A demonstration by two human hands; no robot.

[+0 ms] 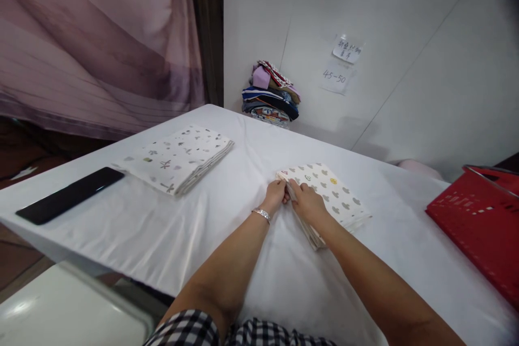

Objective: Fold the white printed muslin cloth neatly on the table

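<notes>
A folded white cloth [324, 186] with a grey cloud-like print lies on the white-covered table. My left hand [276, 193], with a silver bracelet at its wrist, is closed on the near left corner of this cloth. Right beside it, my right hand [307, 203] grips the folded near edge, thumb and fingers around the layers. Its palm hides part of the edge. Farther left lies a second folded cloth [182, 157], white with small grey and greenish plant motifs; neither hand touches it.
A black flat panel [70, 194] lies at the table's left edge. On the right stands a red plastic basket [478, 216]. Behind the table rises a stack of folded fabrics [271, 94] against the wall. A white stool or chair seat [68, 303] is at lower left.
</notes>
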